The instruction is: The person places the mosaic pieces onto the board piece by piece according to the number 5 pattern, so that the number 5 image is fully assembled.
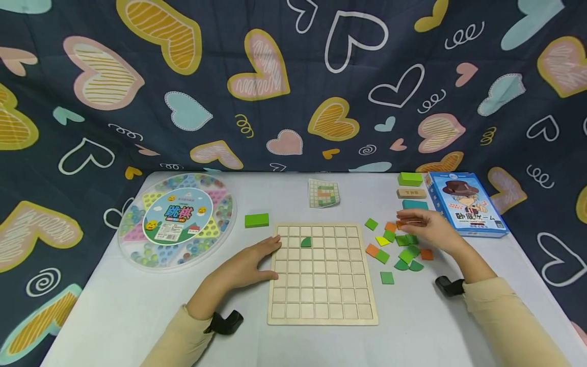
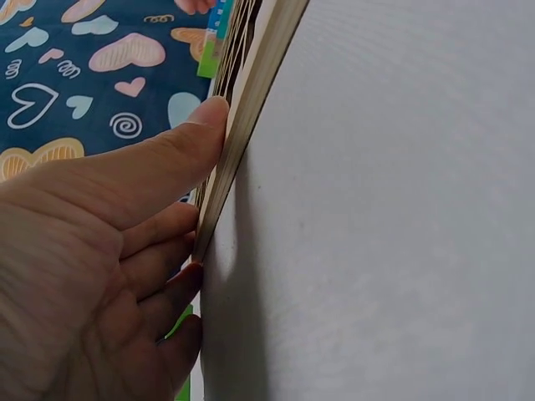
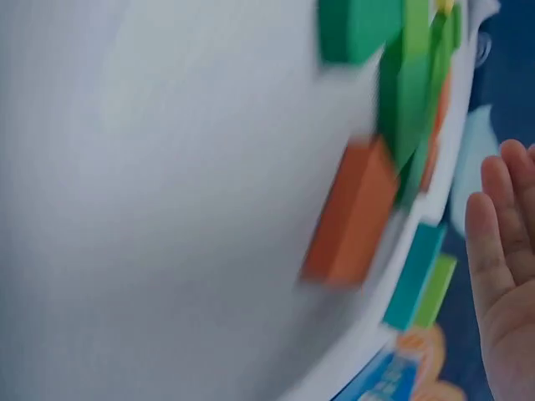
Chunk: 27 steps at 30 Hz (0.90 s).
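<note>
My left hand [image 1: 247,261] rests at the left edge of a wooden grid board [image 1: 321,324], thumb and fingers touching its side; the left wrist view shows the thumb [image 2: 180,154] against the rim. One green quarter-circle tile [image 1: 305,242] sits in an upper cell. Over the loose tiles on the right, my right hand [image 1: 428,228] pinches a small orange tile [image 1: 400,224] at its fingertips. In the right wrist view, several straight fingers [image 3: 493,242] show, while the pinch is out of frame. Green tiles [image 1: 406,255] and a yellow tile [image 1: 382,241] lie below it.
A pattern card [image 1: 323,193] lies behind the board. To the left are a round marble game box [image 1: 133,234] and a green block [image 1: 257,220]. A blue game box [image 1: 477,228], a teal block [image 1: 415,204], a wooden block [image 1: 411,193] and a green block [image 1: 410,179] stand back right.
</note>
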Each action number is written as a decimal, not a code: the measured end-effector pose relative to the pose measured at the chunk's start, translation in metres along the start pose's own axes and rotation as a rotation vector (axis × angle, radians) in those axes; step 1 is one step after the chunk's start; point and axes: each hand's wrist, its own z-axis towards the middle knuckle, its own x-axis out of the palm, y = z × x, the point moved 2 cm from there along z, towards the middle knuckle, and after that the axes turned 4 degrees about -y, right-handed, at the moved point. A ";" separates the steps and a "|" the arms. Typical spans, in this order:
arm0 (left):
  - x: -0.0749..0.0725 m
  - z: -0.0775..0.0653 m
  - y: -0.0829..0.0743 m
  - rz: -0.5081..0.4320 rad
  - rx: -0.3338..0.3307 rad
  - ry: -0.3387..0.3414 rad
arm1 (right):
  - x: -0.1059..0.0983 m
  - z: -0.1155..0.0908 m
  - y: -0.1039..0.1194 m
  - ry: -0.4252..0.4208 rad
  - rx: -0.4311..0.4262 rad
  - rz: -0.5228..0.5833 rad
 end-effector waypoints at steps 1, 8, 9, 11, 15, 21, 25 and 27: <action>0.000 0.000 0.000 -0.001 0.005 -0.001 | -0.003 0.000 -0.004 -0.001 0.019 -0.005; 0.000 -0.001 0.000 -0.005 0.008 0.008 | -0.013 0.005 -0.024 0.020 0.114 -0.049; 0.000 -0.001 0.001 -0.005 0.008 0.009 | -0.012 0.006 -0.026 0.025 0.117 -0.060; 0.000 -0.001 0.001 -0.002 0.008 0.008 | -0.012 0.009 -0.027 0.029 0.111 -0.096; -0.001 -0.001 0.001 -0.002 0.009 0.003 | -0.010 0.014 -0.028 0.022 0.081 -0.169; -0.003 -0.002 0.002 0.011 0.014 0.005 | -0.006 0.018 -0.028 0.025 0.081 -0.215; -0.002 -0.002 0.003 0.012 -0.009 0.004 | -0.003 0.017 -0.022 0.022 0.091 -0.245; -0.001 -0.002 0.003 0.008 -0.014 0.002 | -0.003 0.015 -0.020 0.018 0.099 -0.257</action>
